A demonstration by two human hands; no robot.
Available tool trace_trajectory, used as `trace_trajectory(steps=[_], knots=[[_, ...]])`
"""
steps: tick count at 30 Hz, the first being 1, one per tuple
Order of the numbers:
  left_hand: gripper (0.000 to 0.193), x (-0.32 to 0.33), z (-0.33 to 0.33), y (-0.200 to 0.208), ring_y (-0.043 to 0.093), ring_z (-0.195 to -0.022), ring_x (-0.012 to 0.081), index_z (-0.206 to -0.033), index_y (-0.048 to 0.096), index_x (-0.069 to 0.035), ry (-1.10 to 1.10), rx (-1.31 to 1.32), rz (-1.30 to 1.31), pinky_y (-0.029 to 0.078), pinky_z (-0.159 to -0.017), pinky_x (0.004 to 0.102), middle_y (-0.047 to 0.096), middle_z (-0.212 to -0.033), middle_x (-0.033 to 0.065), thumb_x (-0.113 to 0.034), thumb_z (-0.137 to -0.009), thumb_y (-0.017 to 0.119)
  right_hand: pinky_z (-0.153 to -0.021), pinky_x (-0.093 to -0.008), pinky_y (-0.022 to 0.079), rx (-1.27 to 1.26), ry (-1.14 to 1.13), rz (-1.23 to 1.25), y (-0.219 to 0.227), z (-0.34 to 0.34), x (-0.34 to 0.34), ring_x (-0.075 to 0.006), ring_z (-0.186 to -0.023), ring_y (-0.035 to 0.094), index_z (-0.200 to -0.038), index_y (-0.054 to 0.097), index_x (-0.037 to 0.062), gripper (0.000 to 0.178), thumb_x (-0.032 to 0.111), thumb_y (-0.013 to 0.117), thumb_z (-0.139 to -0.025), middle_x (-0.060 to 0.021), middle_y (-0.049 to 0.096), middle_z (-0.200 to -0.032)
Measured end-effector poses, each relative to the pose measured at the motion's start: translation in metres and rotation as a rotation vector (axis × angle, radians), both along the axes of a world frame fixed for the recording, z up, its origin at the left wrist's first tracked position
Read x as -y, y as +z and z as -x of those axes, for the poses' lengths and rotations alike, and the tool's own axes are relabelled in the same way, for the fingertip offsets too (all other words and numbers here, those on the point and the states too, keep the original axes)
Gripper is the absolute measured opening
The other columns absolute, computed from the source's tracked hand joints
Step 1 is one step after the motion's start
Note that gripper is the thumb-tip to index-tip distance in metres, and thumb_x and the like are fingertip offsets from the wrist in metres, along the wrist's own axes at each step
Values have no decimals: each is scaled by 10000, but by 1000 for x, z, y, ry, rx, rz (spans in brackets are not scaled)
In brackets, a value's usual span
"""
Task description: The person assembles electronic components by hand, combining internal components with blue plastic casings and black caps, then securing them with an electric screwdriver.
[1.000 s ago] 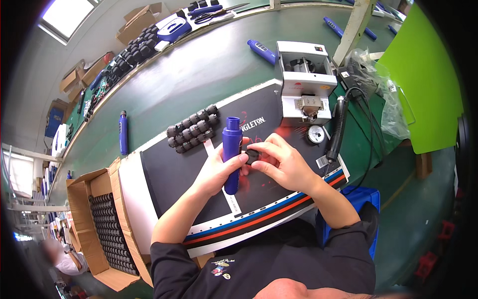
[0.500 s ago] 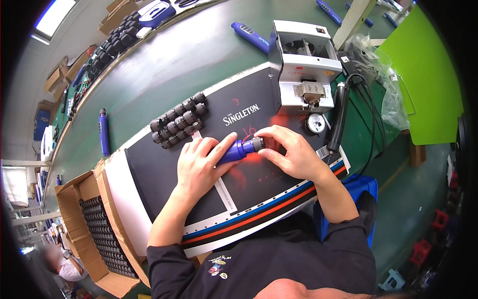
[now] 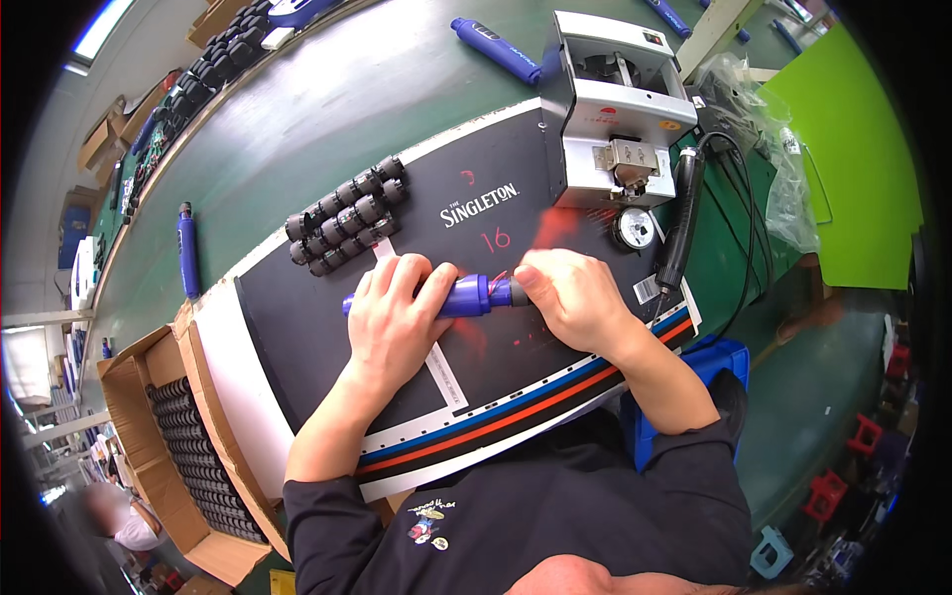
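Note:
My left hand [image 3: 395,315] is closed around a blue cylindrical handle housing [image 3: 466,297], whose narrow end sticks out past the knuckles. Opposite it, my right hand [image 3: 575,302] grips a dark round end piece [image 3: 518,294], mostly covered by the thumb and fingers. Thin red wires [image 3: 499,285] show between the housing and that piece. Both hands hover over a black printed mat [image 3: 327,347]. Beyond the left hand, black ribbed cylindrical parts [image 3: 347,218] lie in rows on the mat.
A white-and-grey bench machine [image 3: 615,129] stands at the far right, beside a small round tin [image 3: 634,229] and a black corded tool [image 3: 682,223]. An open cardboard box [image 3: 213,426] of black parts sits at left. Blue handles [image 3: 188,250] lie on the green bench.
The blue housing has turned more level, its narrow end now showing left of my left hand. My right hand has shifted from a fingertip pinch to a fuller grip over the end piece.

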State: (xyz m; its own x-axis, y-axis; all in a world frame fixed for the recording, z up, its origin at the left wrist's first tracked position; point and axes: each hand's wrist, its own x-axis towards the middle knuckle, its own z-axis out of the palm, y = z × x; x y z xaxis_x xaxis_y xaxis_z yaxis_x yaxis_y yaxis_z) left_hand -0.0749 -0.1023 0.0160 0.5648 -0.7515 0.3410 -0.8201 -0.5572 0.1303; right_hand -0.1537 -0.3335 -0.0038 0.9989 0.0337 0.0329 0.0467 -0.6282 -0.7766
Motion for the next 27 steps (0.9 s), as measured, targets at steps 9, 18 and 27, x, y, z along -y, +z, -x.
trace_trajectory(steps=[9, 18, 27], knots=[[478, -4, -8, -9, 626, -869, 260, -1071, 679, -137, 38, -218, 105, 518, -743, 383, 599, -934, 50, -174, -633, 867, -691, -414, 535, 8, 174, -259, 13, 3, 5, -358, -794, 664, -1147, 528, 53, 305, 294, 651, -1007, -149, 655, -870], [519, -8, -9, -5, 644, -870, 238, -1093, 658, -147, -25, -96, 4, 526, -741, 372, 622, -895, 30, -206, -627, 878, -718, -428, 519, 143, 225, 126, 12, 0, 7, -331, -856, 610, -1044, 593, 32, 307, 330, 642, -990, -118, 587, -903], [521, -11, -7, -10, 656, -817, 218, -1097, 643, -156, -40, -133, -77, 530, -706, 350, 607, -856, 17, -253, -644, 882, -749, -429, 523, 239, 309, 192, 3, -1, 5, -343, -883, 589, -1077, 553, 10, 313, 257, 692, -946, -144, 546, -946]])
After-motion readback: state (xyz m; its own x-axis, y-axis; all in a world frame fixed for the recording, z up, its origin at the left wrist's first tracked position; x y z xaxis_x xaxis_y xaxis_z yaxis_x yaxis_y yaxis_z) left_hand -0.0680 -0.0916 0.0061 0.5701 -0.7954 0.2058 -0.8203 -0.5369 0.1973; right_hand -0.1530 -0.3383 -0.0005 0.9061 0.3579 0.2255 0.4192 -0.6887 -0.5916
